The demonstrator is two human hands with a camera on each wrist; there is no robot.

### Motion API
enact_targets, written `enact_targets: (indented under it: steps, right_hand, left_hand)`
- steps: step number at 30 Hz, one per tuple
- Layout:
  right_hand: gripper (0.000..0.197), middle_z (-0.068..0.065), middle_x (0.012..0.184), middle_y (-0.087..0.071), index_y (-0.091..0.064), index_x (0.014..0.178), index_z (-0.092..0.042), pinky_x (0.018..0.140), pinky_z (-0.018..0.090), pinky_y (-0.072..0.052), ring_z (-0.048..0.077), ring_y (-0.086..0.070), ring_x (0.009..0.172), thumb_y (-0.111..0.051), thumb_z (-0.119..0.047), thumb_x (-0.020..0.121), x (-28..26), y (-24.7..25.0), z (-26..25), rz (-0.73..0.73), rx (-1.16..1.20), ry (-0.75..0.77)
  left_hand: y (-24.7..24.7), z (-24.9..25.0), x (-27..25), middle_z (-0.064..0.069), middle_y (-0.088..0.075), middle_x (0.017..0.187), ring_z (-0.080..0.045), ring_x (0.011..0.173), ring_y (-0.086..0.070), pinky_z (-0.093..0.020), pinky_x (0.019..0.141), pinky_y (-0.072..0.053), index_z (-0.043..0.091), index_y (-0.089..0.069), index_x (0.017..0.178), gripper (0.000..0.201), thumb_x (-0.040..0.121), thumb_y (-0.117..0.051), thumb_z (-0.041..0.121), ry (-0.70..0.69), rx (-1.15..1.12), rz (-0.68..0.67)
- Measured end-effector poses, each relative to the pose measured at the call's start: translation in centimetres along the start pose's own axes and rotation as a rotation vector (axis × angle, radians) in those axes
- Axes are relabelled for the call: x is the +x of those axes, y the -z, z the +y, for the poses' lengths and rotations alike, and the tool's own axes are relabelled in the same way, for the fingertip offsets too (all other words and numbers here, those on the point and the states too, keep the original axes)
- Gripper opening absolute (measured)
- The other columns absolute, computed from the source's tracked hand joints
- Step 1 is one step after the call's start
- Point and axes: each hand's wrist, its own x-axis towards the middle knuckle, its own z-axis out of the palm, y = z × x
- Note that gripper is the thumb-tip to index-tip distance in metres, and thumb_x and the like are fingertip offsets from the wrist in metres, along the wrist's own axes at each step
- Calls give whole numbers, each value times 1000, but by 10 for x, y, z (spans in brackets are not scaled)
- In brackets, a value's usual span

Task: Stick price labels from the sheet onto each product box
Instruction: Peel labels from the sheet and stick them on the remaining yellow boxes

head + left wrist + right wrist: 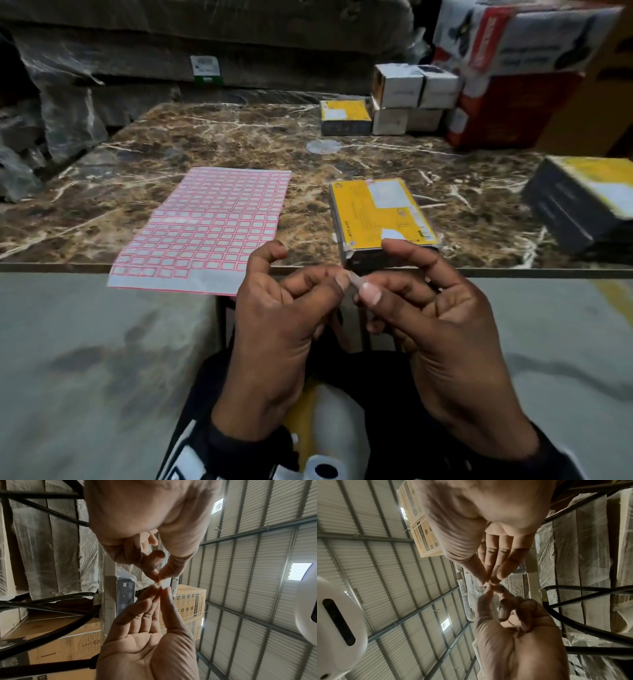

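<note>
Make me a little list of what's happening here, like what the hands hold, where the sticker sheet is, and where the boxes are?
left hand: pinches one end of a small label, in front of the table edge
right hand: pinches the other end of the same label
label sheet: flat on the marble table, left of the nearest box, near edge overhanging
nearest yellow box: at the table's front edge, just beyond the hands
other boxes: one yellow box far back, one at the right, white boxes stacked behind
</note>
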Motion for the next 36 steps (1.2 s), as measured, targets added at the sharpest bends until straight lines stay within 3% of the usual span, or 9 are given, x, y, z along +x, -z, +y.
enact_targets:
  steps: [6,9,16,21,24,26,29,32,36]
  right_hand:
    - [67,10,82,-79,-64,131,-18,56,20,-54,13,-70,64,-80,0,69,-1,7,-14,45,6,66]
    - [70,12,84,-79,-60,135,-21,69,24,-60,16,-75,72,-81,1,72,-1,11,-20,65,-63,167]
    - [76,7,89,-81,-53,143,-25,79,27,-62,18,-79,83,-84,-5,76,-1,19,-37,114,-307,399]
    - [82,-7,93,-80,-43,151,-23,83,35,-64,15,-79,91,-86,-2,84,9,26,-36,182,-669,673]
    - [84,-13,104,-78,-38,156,-15,86,38,-64,7,-77,104,-86,-8,87,16,31,-32,139,-873,788]
    - [84,-13,107,-77,-36,157,-11,86,27,-62,0,-74,108,-85,-9,88,20,33,-29,106,-1002,852]
    - [88,-15,105,-76,-30,157,-13,86,14,-55,-4,-72,106,-85,-8,88,25,34,-24,86,-1127,882]
    - [90,-18,104,-75,-26,160,-18,77,27,-60,0,-74,96,-83,-11,91,31,37,-19,72,-1196,862]
    - [92,-18,105,-76,-20,162,-24,69,36,-62,3,-75,88,-80,-15,94,37,39,-14,43,-1235,841]
  left_hand:
    - [-11,-7,2,-13,-74,78,-7,37,-50,-16,40,-39,18,-37,116,65,75,-76,-15,5,-5,-58]
    - [-16,-8,3,-13,-75,78,-9,40,-53,-18,46,-45,18,-38,114,54,84,-68,-17,-18,56,-92]
    - [-16,-7,8,-9,-80,93,-24,52,-59,-32,57,-52,19,-45,112,38,87,-70,5,-217,290,-169]
    - [-10,-5,21,14,-73,117,-7,107,-70,-39,87,-57,25,-66,117,30,90,-77,19,-734,951,-120]
    - [-6,-11,40,9,-70,131,-12,128,-62,-35,102,-50,28,-70,125,41,85,-77,35,-743,1136,-172]
    - [-3,-18,49,8,-68,137,-12,137,-57,-32,106,-50,28,-72,125,44,83,-77,40,-706,1188,-220]
    - [4,-26,57,7,-70,135,-11,137,-57,-34,104,-53,27,-76,121,38,84,-76,37,-665,1170,-261]
    - [2,-25,59,9,-72,130,-8,135,-58,-32,101,-54,31,-77,118,34,84,-76,34,-679,1174,-262]
    - [-7,-21,55,-8,-77,119,-26,105,-76,-48,80,-61,31,-76,122,47,75,-79,31,-743,1312,-245]
